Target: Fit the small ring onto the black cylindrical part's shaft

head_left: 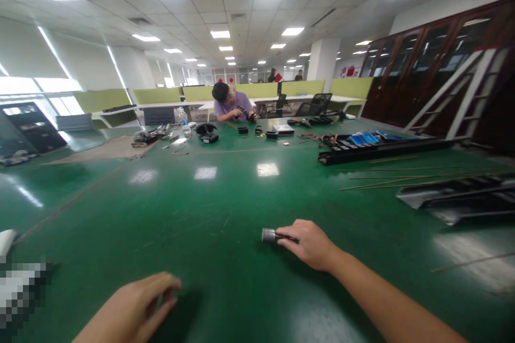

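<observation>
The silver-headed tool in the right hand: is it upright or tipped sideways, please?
Tipped sideways: the silver-headed tool is held roughly level in the right hand, its head pointing leftward.

Flashlight head (pixel 268 235) smooth, shiny metal. Tabletop (pixel 217 206) smooth, glossy, lightly scratched. Cabinets (pixel 387 99) polished-looking wood, glass panes (pixel 404 56). Water bottle (pixel 185 124) clear plastic. Shirt (pixel 219 109) matt cloth.

The right hand (pixel 309 244), its grip closed, is nearer the table's (pixel 225 198) far edge than the loosely curled left hand (pixel 134 303).
</observation>
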`<state>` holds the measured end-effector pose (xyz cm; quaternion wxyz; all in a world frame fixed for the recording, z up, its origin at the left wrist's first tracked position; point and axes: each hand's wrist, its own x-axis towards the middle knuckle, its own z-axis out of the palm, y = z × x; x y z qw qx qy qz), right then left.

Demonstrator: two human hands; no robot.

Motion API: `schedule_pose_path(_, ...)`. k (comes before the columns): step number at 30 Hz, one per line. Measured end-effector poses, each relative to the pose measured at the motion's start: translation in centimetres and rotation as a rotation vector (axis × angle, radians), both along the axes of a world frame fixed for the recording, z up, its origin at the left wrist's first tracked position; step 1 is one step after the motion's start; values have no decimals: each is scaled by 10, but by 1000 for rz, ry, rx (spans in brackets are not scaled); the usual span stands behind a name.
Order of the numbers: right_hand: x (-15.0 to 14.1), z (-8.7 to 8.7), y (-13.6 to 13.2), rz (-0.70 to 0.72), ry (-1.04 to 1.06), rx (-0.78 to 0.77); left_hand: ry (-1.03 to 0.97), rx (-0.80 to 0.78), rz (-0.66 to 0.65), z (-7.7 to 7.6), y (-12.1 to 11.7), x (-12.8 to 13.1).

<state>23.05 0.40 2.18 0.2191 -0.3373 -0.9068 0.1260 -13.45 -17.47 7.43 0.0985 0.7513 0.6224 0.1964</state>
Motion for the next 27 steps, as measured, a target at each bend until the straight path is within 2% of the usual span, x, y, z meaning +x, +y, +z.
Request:
schedule_pose_path(1, -1, 0, 0, 0, 6, 2, -39, -58, -74, -5, 24, 9)
schedule_pose_path(4, -4, -2, 1, 4, 18, 15, -239, 16, -82, -21, 91, 47)
schedule_pose_path(6, -5, -4, 3, 19, 24, 24, -411, 37, -116, -32, 122, 73)
schedule_pose_path(8, -6, -5, 5, 41, 17, 18, -535, -3, -206, -41, 138, 94)
schedule_pose_path(10, -7, -5, 6, 46, 12, 16, -567, -64, -315, -46, 143, 108)
schedule_pose_path(12, -8, -6, 7, 55, 13, 18, -524, -101, -371, -50, 144, 115)
schedule_pose_path(18, -10, -8, 9, 98, 13, 13, -477, -189, -216, -52, 153, 123)
schedule_pose_path(24, -13, -14, 7, 58, 58, -19, -467, -123, -146, -55, 148, 128)
schedule_pose_path(27, -15, -15, 4, 55, 72, -26, -444, -97, -170, -58, 141, 126)
